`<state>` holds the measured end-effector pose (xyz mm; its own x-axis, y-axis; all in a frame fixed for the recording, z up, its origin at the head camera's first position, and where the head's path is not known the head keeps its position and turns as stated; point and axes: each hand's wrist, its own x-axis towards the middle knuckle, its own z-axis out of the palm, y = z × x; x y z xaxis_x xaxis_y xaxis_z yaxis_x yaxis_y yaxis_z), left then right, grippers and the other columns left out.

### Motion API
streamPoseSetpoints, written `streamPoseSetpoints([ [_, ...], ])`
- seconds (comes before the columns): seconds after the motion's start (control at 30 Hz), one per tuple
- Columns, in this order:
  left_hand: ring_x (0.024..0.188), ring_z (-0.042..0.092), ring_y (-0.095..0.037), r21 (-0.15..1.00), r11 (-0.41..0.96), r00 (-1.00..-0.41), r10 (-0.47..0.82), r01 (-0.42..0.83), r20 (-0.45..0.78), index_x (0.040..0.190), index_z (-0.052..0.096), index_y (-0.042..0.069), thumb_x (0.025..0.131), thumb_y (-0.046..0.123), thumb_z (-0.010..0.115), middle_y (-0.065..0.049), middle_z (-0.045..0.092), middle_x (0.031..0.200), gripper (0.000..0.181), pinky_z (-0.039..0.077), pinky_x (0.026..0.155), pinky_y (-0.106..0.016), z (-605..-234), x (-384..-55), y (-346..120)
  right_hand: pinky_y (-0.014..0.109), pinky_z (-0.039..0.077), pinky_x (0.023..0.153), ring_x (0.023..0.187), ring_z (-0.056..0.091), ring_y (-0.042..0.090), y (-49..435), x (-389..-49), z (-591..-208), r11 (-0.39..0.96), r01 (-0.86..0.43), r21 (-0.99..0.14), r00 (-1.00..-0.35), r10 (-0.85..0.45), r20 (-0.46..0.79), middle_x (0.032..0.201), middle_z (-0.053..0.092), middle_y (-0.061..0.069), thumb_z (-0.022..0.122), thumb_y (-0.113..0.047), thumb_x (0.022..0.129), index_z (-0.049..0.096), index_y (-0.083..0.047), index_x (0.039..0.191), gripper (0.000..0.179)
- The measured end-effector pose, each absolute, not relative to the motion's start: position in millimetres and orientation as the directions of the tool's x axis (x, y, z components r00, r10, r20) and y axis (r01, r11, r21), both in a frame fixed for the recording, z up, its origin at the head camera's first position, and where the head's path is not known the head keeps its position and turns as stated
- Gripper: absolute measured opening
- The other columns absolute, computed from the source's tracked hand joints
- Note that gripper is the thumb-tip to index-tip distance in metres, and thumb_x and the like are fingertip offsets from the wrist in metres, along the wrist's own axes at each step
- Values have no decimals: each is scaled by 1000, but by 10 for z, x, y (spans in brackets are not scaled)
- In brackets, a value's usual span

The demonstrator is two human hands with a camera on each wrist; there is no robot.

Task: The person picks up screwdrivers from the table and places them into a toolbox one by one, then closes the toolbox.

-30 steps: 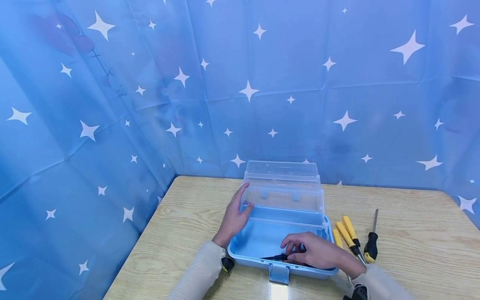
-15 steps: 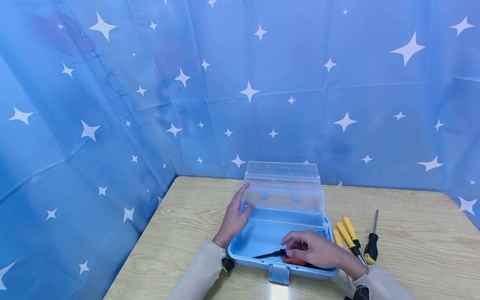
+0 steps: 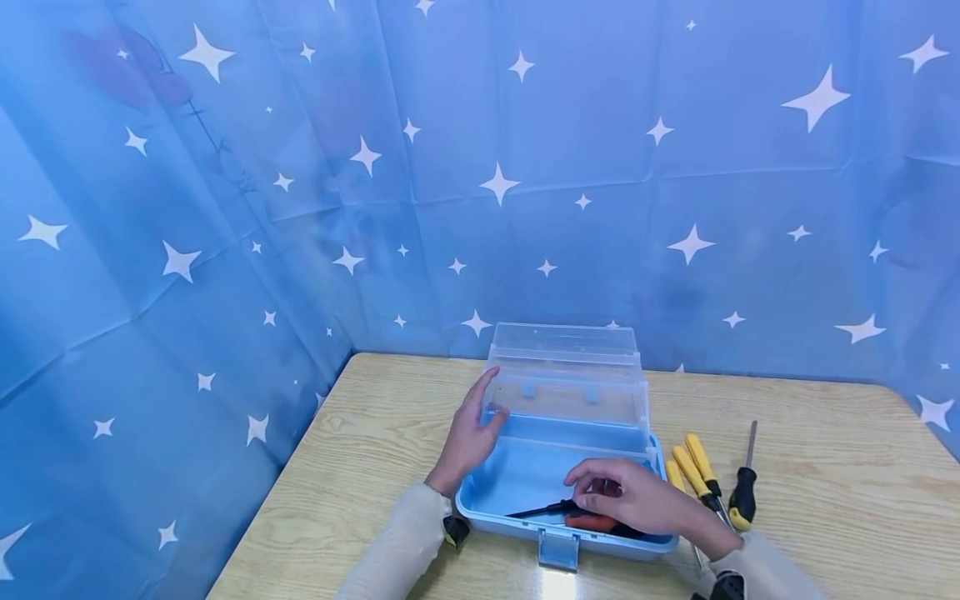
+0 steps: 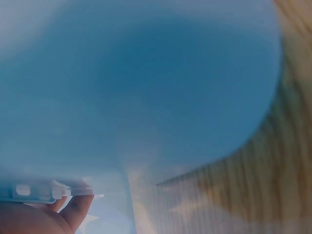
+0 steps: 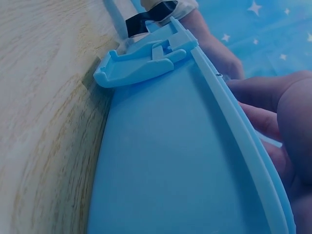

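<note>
A light blue toolbox (image 3: 517, 527) stands with its clear lid (image 3: 562, 367) raised at the back. At the lid's left edge my left hand (image 3: 468, 437) grips, thumb on the inner side; in the left wrist view fingers (image 4: 75, 212) are at the clear plastic. My right hand (image 3: 633, 497) is inside the box at the front right, its fingers curled. By its thumb lies a slim black tool (image 3: 543, 509), tip to the left, its other end hidden; I cannot tell whether the fingers still hold it. Below the hand lies a red-and-black handle (image 3: 591, 522).
Right of the box, several yellow-handled tools (image 3: 693, 473) lie bunched on the wooden table (image 3: 840, 483), partly hidden by the right forearm. Beyond them is a black-and-yellow screwdriver (image 3: 744, 492). A latch (image 3: 558, 550) hangs at the box front. A starry curtain (image 3: 570, 125) stands behind.
The slim black tool has shifted slightly back and left, then stayed put. The red handle has come into view beneath the right hand, which has edged up a little. The left hand stays on the lid.
</note>
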<state>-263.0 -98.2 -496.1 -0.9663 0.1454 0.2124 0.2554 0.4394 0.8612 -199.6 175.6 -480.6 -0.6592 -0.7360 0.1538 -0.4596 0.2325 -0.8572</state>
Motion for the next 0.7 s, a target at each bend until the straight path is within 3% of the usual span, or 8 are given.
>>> streamPoseSetpoints([
  [0.7, 147, 31, -25, 863, 450, -973, 126, 230, 194, 152, 27, 48, 101, 20, 54, 8, 28, 161, 64, 33, 114, -59, -4981, -2640, -972, 26, 54, 67, 91, 65, 9, 1812, -1991, -4763, 185, -459, -869, -638, -750, 178, 102, 69, 18, 51, -7, 102, 63, -10, 120, 22],
])
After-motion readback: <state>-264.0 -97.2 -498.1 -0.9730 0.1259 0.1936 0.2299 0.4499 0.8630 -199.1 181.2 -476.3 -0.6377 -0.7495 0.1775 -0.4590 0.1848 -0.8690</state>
